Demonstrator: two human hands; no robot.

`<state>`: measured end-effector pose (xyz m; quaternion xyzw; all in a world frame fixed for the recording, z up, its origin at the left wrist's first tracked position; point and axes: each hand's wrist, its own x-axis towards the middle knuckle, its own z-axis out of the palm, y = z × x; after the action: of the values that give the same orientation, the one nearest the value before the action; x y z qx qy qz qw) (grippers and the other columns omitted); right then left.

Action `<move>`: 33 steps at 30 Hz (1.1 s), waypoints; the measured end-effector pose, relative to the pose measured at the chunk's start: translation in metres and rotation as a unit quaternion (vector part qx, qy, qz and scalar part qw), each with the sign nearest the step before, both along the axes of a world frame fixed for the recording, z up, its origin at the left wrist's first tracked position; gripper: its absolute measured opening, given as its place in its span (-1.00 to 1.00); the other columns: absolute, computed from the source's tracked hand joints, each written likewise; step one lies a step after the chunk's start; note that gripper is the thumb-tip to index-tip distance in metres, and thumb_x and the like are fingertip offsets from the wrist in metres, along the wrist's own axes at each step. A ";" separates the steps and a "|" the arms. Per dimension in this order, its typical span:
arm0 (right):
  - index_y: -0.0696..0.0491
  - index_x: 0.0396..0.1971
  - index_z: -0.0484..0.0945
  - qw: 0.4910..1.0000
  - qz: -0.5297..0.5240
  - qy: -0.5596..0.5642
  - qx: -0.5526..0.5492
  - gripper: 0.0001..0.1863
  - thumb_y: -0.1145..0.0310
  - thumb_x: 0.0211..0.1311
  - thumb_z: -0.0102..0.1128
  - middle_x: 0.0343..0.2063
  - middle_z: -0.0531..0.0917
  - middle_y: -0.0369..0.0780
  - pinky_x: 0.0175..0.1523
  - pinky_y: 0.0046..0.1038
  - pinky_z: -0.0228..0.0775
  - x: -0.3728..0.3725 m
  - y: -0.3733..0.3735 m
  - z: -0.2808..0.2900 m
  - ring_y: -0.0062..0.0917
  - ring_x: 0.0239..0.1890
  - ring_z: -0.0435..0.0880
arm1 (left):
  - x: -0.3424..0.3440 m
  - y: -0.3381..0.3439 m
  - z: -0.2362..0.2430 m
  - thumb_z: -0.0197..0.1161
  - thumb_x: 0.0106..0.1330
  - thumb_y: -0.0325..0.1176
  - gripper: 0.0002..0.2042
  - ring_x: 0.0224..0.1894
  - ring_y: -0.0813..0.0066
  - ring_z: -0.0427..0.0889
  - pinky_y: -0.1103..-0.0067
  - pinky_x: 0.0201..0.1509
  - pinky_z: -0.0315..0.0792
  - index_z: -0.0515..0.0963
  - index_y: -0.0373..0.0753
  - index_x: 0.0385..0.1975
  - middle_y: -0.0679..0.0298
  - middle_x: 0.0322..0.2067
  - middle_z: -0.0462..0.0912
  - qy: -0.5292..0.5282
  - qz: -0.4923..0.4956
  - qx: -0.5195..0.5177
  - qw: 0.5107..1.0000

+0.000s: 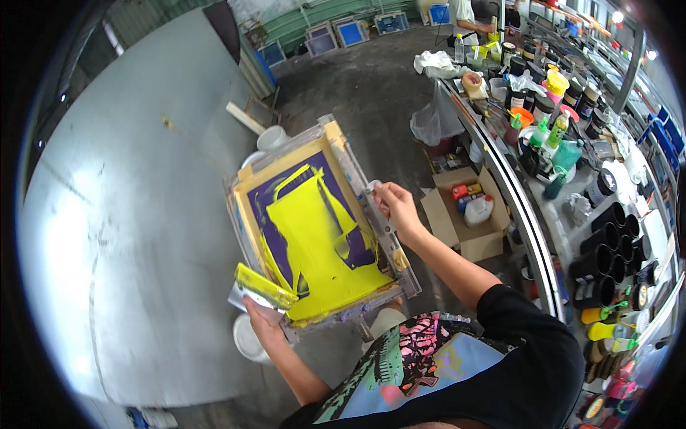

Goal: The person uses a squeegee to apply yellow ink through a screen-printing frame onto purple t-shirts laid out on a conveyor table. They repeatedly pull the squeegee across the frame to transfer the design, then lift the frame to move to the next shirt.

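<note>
Holding the screen frame (323,223) tilted between both grips, your right hand (395,206) clasps its far side rail; your left hand (261,318) closes on the near corner beside the yellow squeegee (264,286).

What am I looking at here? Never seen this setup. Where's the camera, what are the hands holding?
There is one picture, from a wide fisheye camera worn on a person's head and looking down, so straight edges bend near the rim. No machine is involved, just two bare hands.

Both hands hold a screen-printing frame: a rectangular frame with a purple mesh, smeared with yellow ink. The left hand supports its near corner from below, beside a yellow-coated squeegee resting on the frame. The right hand grips the frame's right-hand rail.

Below is a concrete floor with a large grey sheet on the left. An open cardboard box of bottles sits on the floor. On the right runs a long workbench crowded with ink pots, bottles and black tubs. More framed screens lean against the far wall.
</note>
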<state>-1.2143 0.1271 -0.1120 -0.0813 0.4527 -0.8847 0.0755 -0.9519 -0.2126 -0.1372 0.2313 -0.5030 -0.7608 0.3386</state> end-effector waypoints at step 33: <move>0.05 -0.37 0.63 0.993 -0.120 -0.004 0.017 -0.63 0.04 0.48 0.19 -0.50 0.52 -0.44 -0.31 -0.56 0.18 -0.888 -0.129 0.083 -0.75 -0.45 0.34 | -0.971 -0.191 0.110 -0.02 0.53 0.24 -0.24 0.59 0.30 0.01 0.23 0.60 -0.07 0.07 -0.08 0.58 0.30 0.58 0.03 -0.035 -0.095 -0.077 0.992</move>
<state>-2.1026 -0.0023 -0.0293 -0.0220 0.4735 -0.8801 -0.0280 -1.9230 -0.4032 -0.0271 0.1819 -0.5915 -0.7397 0.2643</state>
